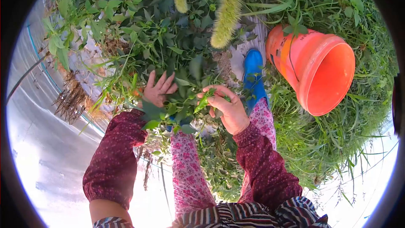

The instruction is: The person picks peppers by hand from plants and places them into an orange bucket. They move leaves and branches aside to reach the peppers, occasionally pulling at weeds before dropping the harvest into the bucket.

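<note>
Item: one green piece [201, 104], leaf or pod, which could not be told. Location: at the fingertips of the right hand [229, 109], on that hand's left side, above the leaves. Long axis: slanted, from the fingertips down and leftward toward the person. Right grip: together, thumb and fingers pinched on the piece. Nearer hand: right.

Left hand [156, 95]: one, leftward of the piece, with leaves between the two. Grip apart, fingers spread and pointed away from the person, against the plants [168, 38]; nothing could be seen held in it. A dark leaf crossed near its wrist. One orange patch [138, 92] lay just beside this hand, its nature unclear.

Surface: ground under dense foliage, the plants ahead of and between the legs, grass [325, 156] thick along the right.

Surroundings: one orange bucket [283, 52], on its side in the grass, well apart from the right hand, mouth turned toward the person and rightward. One blue boot [254, 76], planted between plants and bucket. Seed heads [227, 19], bristly, at the top of the view. At left, pale plastic film [36, 114], a thin blue hose [30, 38] along it, and a clump of dry roots [69, 97].
</note>
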{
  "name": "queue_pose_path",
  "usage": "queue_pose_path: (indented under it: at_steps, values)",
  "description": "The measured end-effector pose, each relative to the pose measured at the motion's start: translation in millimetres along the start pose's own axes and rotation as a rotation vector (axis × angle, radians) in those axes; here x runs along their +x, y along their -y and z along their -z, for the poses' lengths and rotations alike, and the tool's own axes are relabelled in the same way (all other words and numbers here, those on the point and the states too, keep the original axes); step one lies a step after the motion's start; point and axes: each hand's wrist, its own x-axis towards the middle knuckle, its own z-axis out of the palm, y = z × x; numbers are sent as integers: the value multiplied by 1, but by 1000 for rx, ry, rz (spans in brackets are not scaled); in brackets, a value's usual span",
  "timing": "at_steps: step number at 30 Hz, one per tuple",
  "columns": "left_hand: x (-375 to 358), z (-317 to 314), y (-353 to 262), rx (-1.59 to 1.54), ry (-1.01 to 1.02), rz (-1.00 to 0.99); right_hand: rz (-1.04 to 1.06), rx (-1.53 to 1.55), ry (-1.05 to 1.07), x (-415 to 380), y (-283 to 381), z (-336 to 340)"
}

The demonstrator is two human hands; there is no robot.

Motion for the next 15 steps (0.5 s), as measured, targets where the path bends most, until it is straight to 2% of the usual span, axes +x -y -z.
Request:
queue_pose_path:
  at_steps: [1,4,6,8,9,12,13,14,15]
  values:
    - [5,14,-10,-59,213,30,-16,45,-16,2,-1,0]
    - [17,17,-10,-123,336,47,-15,68,-105,5,-3,-2]
    - [39,52,-11,-139,424,37,-18,-72,-88,7,-6,1]
    - [52,80,-15,-90,364,38,-5,-9,-104,7,-9,-1]
    - [60,102,-18,-61,270,41,-7,-54,-96,6,-7,-1]
    - [65,145,-26,-125,349,125,79,-120,-79,7,-5,-3]
    - [70,162,-27,-257,161,158,47,-208,-61,7,-3,-2]
    - [79,172,-27,-256,165,151,14,-294,-42,7,-2,-3]
    - [89,179,-29,-442,54,160,154,-351,-51,8,-4,-5]
